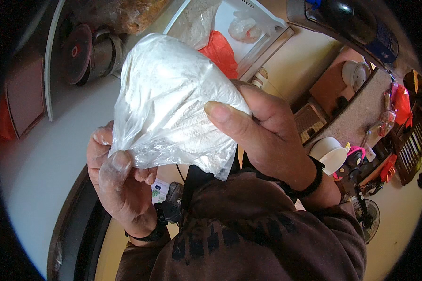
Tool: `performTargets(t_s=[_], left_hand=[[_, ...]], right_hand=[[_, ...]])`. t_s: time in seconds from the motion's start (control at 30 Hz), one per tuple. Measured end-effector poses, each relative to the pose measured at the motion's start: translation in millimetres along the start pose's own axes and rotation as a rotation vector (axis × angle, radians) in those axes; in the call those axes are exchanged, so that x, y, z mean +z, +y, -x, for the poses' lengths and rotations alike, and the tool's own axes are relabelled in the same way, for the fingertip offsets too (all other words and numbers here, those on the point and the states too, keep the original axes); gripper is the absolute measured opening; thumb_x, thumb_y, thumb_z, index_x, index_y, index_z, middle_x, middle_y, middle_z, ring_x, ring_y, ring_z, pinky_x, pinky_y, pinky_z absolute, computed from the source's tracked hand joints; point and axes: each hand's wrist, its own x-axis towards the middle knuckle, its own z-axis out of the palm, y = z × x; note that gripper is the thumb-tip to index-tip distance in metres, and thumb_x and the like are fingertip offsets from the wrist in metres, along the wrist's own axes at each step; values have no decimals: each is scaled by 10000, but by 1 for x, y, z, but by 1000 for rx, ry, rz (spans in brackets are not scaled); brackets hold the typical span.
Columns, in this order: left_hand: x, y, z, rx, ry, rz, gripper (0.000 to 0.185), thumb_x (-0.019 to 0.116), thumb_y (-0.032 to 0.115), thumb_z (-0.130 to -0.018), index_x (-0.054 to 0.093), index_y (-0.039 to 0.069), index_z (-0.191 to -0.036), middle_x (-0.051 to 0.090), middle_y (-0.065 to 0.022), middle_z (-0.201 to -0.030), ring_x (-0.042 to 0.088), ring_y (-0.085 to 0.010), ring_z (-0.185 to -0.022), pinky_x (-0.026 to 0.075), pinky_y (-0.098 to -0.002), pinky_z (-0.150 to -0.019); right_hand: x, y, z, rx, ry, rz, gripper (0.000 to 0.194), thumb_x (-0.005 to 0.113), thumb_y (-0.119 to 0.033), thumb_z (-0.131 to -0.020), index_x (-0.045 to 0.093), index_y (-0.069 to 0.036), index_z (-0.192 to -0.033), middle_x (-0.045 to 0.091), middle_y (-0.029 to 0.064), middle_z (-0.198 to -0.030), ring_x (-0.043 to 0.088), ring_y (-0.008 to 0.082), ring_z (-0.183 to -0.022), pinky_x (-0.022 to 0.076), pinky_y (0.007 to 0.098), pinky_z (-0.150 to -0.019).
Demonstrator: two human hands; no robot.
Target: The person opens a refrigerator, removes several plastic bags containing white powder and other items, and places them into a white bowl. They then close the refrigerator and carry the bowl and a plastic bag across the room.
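Note:
A clear plastic bag of white powder (pixel 176 95) is held up between both hands, in front of the chest. My left hand (pixel 121 179) pinches the gathered neck of the bag between thumb and fingers, and its fingertips are dusted white. My right hand (pixel 267 130) grips the full part of the bag, thumb on the near face and the other fingers mostly hidden behind it. Past the bag, an open white drawer (pixel 267 52) holds a red plastic bag (pixel 222 52), a knotted clear bag (pixel 245 28) and another clear bag (pixel 197 26).
A metal pot (pixel 103 52) and a round dark red lid (pixel 78 54) stand at the upper left beside a pale surface (pixel 74 105). At right are a speckled countertop (pixel 358 109), a white container (pixel 328 154) and a fan (pixel 369 217). A dark bottle (pixel 355 24) is at the upper right.

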Motion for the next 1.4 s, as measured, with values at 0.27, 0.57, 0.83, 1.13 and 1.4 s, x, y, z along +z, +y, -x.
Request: performTargets(t_s=[0.27,0.57,0.83,1.13,1.4], left_hand=[[1,-3,4,0,12,-24,225,587,118,-783,477,4,-943,538,-86,-804,444,-55,-457,409,-184,-399],[28,-11,-16,-84,109,-65,125,526,80,-831,497,29,-941,487,-13,-711,413,-72,-496,353,-192,-432],[50,-3,-11,-77,-33,-119,140,574,10,-822,532,-4,-954,554,-23,-836,527,-82,-753,444,-215,-654],[58,25,-22,285,-56,-632,256,635,123,-795,562,-30,-986,605,-87,-868,552,-98,-799,461,-248,-710],[30,38,-10,382,35,-384,286,579,83,-843,519,-12,-1105,587,-88,-976,561,-92,-708,456,-226,-608]], right_hand=[[-6,4,4,28,-65,-4,310,498,-211,-924,550,27,-1115,610,48,-965,547,87,-872,436,246,-776],[2,35,-16,-279,142,426,772,677,-237,-751,272,26,-1353,363,225,-1324,380,302,-1219,292,369,-1026],[14,15,-34,-742,196,1188,736,648,-229,-707,343,-116,-1367,289,220,-1393,281,429,-1263,244,472,-1043],[21,-1,-56,-727,123,907,457,551,-205,-818,457,-67,-1243,478,126,-1292,408,363,-1208,304,435,-1021],[36,-16,-53,-320,319,547,243,531,-205,-914,591,14,-1001,636,114,-943,577,158,-866,448,289,-761]])
